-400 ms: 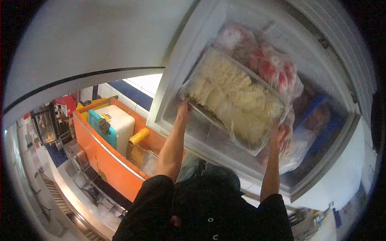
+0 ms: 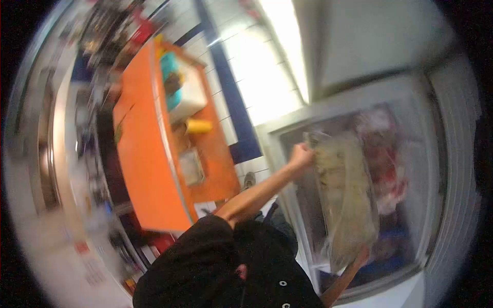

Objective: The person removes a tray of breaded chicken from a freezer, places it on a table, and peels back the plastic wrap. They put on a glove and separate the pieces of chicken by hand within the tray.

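Observation:
A long rectangular tray of pale, lumpy food [image 2: 346, 195] under clear plastic wrap is held over the open chest freezer [image 2: 287, 174]. My left hand [image 2: 302, 155] is closed on its far left corner. My right hand [image 2: 363, 254] grips the near right end, its fingers partly hidden by the tray and blurred. Beyond the tray's right side, bagged red and white packages [image 2: 385, 169] lie inside the freezer. Blue material [image 2: 393, 251] shows at the freezer's near right.
The raised freezer lid [image 2: 380, 41] stands at the upper right. On my left is an orange counter [image 2: 146, 143] with raised sides, bearing a white box with a teal lid [image 2: 190, 97] and a yellow cylinder [image 2: 199, 126]. White tiled floor [image 2: 257, 72] with a blue stripe runs between them.
My view has swung left, so the freezer and tray appear farther right and turned more lengthwise. Both hands keep hold of the tray. More orange counter and floor show.

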A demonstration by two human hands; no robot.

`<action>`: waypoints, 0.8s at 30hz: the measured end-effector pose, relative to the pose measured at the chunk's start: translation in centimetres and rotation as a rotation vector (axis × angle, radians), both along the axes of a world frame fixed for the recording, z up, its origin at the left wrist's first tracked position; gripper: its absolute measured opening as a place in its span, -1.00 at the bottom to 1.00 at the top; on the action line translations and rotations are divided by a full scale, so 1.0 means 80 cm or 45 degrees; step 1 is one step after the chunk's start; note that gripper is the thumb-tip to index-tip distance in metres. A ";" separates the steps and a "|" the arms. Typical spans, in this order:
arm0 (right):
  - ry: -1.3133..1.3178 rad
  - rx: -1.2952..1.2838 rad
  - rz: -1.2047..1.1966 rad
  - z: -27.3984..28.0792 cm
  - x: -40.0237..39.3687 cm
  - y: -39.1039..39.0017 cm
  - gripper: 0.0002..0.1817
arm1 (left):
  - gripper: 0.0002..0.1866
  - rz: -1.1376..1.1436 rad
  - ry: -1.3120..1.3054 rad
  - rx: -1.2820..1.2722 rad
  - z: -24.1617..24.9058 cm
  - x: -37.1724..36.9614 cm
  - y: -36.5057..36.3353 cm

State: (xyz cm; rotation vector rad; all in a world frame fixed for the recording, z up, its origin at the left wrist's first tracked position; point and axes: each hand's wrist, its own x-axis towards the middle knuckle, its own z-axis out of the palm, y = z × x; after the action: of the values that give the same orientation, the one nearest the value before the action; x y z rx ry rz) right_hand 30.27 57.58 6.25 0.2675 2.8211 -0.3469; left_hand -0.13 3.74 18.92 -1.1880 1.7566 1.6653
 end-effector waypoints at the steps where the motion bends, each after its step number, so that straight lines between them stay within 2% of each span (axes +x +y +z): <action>1: -0.046 -0.129 -0.267 0.027 0.008 -0.013 -0.62 | -0.78 0.066 0.127 0.073 -0.004 0.014 -0.003; 2: -0.085 -0.374 -0.655 0.061 0.000 -0.044 -0.62 | -0.79 0.051 0.198 0.070 0.019 0.021 -0.011; 3: -0.089 -0.489 -0.906 0.094 -0.006 -0.078 -0.62 | -0.79 0.029 0.269 0.085 0.051 0.029 -0.019; 4: -0.099 -0.545 -1.049 0.128 -0.009 -0.109 -0.62 | -0.80 0.065 0.336 0.132 0.073 0.047 -0.030; 6: -0.130 -0.566 -1.019 0.173 -0.016 -0.152 -0.62 | -0.80 0.113 0.483 0.225 0.102 0.077 -0.048; 9: -0.139 -0.611 -0.886 0.231 -0.034 -0.211 -0.62 | -0.83 0.163 0.562 0.237 0.189 0.140 -0.111; 13: -0.144 -0.731 -0.646 0.298 -0.073 -0.294 -0.61 | -0.87 0.416 0.641 0.136 0.210 0.238 -0.195; 14: -0.136 -0.766 -0.593 0.315 -0.083 -0.318 -0.61 | -0.80 0.702 0.795 0.317 0.216 0.262 -0.211; 15: -0.136 -0.796 -0.527 0.341 -0.097 -0.349 -0.61 | -0.79 0.749 0.818 0.304 0.236 0.281 -0.242; 17: -0.143 -0.870 -0.367 0.370 -0.120 -0.419 -0.61 | -0.77 0.862 0.887 0.252 0.220 0.344 -0.304; 18: -0.164 -0.916 -0.280 0.385 -0.129 -0.454 -0.61 | -0.82 0.999 0.907 0.270 0.218 0.377 -0.331; 21: -0.266 -1.063 -0.030 0.408 -0.147 -0.567 -0.61 | -0.77 1.263 0.846 -0.013 0.252 0.477 -0.404; 22: -0.321 -1.132 0.038 0.415 -0.151 -0.597 -0.61 | -0.76 1.407 0.920 -0.014 0.282 0.505 -0.417; 24: -0.416 -1.250 0.194 0.416 -0.150 -0.680 -0.60 | -0.72 1.639 0.964 -0.068 0.296 0.567 -0.456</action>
State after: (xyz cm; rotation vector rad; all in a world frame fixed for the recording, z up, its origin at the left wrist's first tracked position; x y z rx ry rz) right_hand 18.28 3.18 39.54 -0.1022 2.0294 -1.4077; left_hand 45.21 -32.78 42.64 -2.1425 1.3480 3.1074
